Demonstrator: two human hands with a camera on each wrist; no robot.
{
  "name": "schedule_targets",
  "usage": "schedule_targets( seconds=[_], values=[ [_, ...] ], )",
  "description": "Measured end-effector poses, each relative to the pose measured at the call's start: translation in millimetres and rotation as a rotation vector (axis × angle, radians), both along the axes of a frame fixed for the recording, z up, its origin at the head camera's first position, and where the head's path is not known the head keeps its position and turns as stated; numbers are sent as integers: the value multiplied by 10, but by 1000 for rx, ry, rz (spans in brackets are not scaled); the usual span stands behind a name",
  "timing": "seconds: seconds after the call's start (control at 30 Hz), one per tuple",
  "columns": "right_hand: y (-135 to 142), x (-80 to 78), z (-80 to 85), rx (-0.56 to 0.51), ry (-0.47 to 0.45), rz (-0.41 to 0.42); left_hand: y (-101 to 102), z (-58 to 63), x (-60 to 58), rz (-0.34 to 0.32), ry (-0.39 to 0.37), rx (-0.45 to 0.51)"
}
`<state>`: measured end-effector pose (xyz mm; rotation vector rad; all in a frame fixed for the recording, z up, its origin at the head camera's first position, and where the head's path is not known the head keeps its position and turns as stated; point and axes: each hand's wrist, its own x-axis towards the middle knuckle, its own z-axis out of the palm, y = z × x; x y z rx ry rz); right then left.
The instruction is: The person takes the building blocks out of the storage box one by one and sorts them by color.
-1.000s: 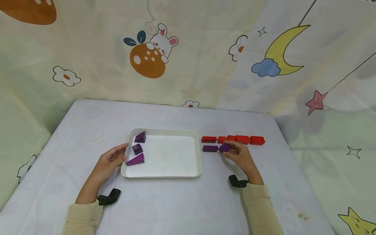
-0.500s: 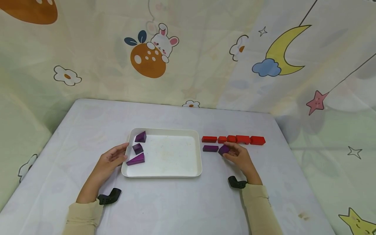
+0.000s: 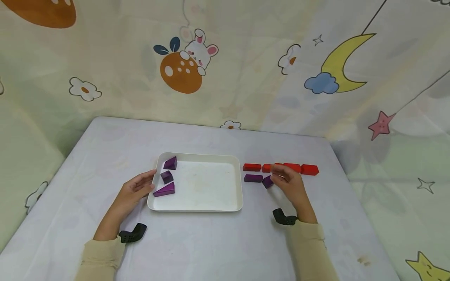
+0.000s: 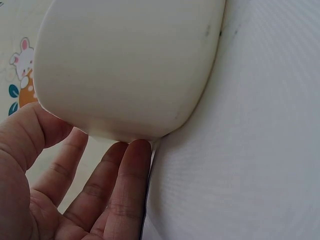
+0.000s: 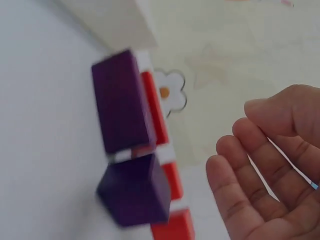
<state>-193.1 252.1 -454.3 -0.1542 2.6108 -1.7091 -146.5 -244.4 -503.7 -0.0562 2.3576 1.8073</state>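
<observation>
My left hand (image 3: 133,193) lies at the left end of the white tray (image 3: 207,207), thumb and fingertips touching its outer wall (image 4: 125,75). Inside the tray's left side are three purple blocks: a wedge (image 3: 170,163), a small block (image 3: 166,177) and a long triangle (image 3: 164,190). My right hand (image 3: 291,186) hovers just right of a small purple block (image 3: 267,182) with relaxed fingers and nothing held. The right wrist view shows a gap between those fingers (image 5: 227,187) and the purple block (image 5: 135,192). Beside that block lies a longer purple block (image 3: 253,178).
Behind the purple pair runs a row of several red blocks (image 3: 309,169), partly hidden by my right hand. The white-covered table (image 3: 204,249) ends at a patterned curtain (image 3: 246,78) at the back and sides.
My right hand has let go of the small purple block and drawn slightly up and away to the right. That block now sits beside the longer purple one. The left hand keeps its place.
</observation>
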Motion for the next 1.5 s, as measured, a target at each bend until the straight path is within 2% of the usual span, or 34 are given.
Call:
schedule_targets(
  seconds=[0.2, 0.47, 0.87, 1.07, 1.5],
  values=[
    [-360, 11, 83, -31, 19, 47, -10, -12, 9, -1, 12, 7],
    [-877, 36, 28, -145, 33, 140, -21, -7, 1, 6, 34, 12],
    [-1551, 78, -2, -220, -2, 323, 11, -3, -8, 6, 40, 40],
    [-1782, 75, -74, -240, -13, 416, 2, 10, -6, 13, 38, 40],
    [-2152, 48, -161, -204, -88, 464, -13, -6, -9, -1, 63, 52]
  ],
)
